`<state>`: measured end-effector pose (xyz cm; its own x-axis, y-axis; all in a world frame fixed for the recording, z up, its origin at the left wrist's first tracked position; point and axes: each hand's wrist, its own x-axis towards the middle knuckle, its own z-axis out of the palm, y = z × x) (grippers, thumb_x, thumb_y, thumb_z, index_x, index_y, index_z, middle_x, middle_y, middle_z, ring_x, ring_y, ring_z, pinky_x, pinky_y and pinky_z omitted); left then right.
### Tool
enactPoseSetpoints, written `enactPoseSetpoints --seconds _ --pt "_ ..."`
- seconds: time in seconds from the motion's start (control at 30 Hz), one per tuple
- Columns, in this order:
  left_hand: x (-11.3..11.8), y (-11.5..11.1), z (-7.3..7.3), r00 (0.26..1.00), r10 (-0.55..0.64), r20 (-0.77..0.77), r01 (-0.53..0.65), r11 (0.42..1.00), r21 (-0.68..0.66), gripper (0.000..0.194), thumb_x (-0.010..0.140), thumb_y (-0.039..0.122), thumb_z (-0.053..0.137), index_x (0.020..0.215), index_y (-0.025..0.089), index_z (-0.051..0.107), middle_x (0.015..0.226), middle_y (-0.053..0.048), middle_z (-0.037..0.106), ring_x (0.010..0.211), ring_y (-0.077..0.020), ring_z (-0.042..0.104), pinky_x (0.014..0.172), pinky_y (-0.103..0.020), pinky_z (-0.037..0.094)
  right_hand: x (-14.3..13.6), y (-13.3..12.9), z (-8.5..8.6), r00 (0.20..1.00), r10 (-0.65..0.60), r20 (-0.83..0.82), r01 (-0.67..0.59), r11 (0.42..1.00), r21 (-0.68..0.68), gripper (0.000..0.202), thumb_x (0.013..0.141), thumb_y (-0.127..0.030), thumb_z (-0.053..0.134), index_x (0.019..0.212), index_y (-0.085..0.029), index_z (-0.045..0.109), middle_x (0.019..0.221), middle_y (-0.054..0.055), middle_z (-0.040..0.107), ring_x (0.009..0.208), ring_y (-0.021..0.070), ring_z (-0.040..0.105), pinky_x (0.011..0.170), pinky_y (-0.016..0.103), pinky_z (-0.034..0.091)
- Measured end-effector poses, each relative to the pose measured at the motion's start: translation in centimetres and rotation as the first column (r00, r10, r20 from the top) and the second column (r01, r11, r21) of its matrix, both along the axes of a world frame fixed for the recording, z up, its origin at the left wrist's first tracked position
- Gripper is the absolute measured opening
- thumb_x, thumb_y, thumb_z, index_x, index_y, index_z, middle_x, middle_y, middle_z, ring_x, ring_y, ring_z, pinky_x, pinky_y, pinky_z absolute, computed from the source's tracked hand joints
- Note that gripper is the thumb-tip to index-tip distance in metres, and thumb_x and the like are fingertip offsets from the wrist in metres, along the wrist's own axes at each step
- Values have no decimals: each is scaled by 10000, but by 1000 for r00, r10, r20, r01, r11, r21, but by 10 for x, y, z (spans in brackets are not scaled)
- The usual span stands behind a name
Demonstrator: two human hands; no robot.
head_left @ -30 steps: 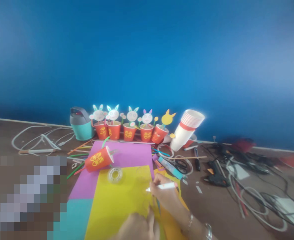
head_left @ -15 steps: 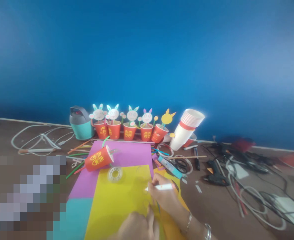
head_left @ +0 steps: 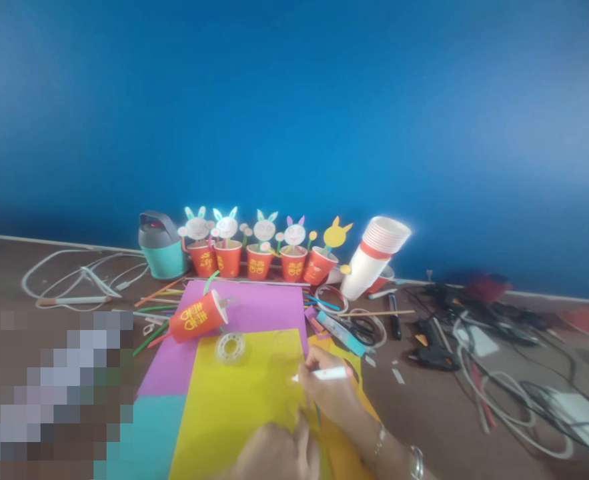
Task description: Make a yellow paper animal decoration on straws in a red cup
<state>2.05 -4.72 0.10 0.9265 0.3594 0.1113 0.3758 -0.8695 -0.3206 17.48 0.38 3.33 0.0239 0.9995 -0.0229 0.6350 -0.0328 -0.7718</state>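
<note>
My right hand (head_left: 324,383) is closed around a white marker pen (head_left: 328,374), its tip pointing left at the yellow paper (head_left: 234,407). Low in the view, my left hand (head_left: 279,453) rests on the same sheet, one finger stretched toward the pen; its other fingers are blurred. Faint round outlines show on the sheet near the pen. A clear tape roll (head_left: 230,347) lies on its upper left part. Beside it, a red paper cup (head_left: 197,317) with straws lies on its side on purple paper (head_left: 254,308).
Several red cups (head_left: 259,263) with paper animal faces stand along the blue wall. Nearby are a teal container (head_left: 164,257) and a leaning stack of white cups (head_left: 374,257). Scissors (head_left: 363,328), a glue gun (head_left: 433,347) and tangled cables lie at right. Orange paper (head_left: 344,447) is under my right wrist.
The marker tip and my right hand have shifted very slightly to the right. My left hand and the other things stay in place.
</note>
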Motion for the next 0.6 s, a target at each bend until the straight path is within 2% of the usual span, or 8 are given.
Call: enactPoseSetpoints --seconds 0.2,0.33,0.43,0.6 --pt "2 -1 -7 998 5 66 -6 1000 15 227 911 160 479 1009 89 670 934 -204 742 434 -110 531 366 -227 300 -1 -1 2 1000 -8 12 8 999 -34 204 685 -265 492 551 -239 341 483 -69 389 470 107 408 445 206 321" --pt "1 -1 -6 998 2 55 -2 1000 14 241 916 149 469 1038 97 670 948 -198 742 434 -105 530 372 -228 313 -2 -2 3 1000 -9 2 9 998 -54 205 695 -260 500 550 -244 355 475 -64 420 464 114 448 435 205 326" --pt "1 -1 -5 997 7 75 -10 1000 29 228 914 145 464 987 108 677 936 -181 746 422 -114 532 352 -243 312 -2 -1 1 1000 -7 1 7 999 -44 213 711 -253 494 553 -247 351 476 -56 442 470 118 461 437 205 335" --pt "1 -1 -3 995 12 100 -14 1000 18 228 930 170 451 974 118 669 939 -164 747 435 -124 553 342 -247 315 -1 1 -3 999 -43 10 43 999 -11 226 716 -243 491 555 -246 333 483 -62 406 480 116 437 451 200 351"
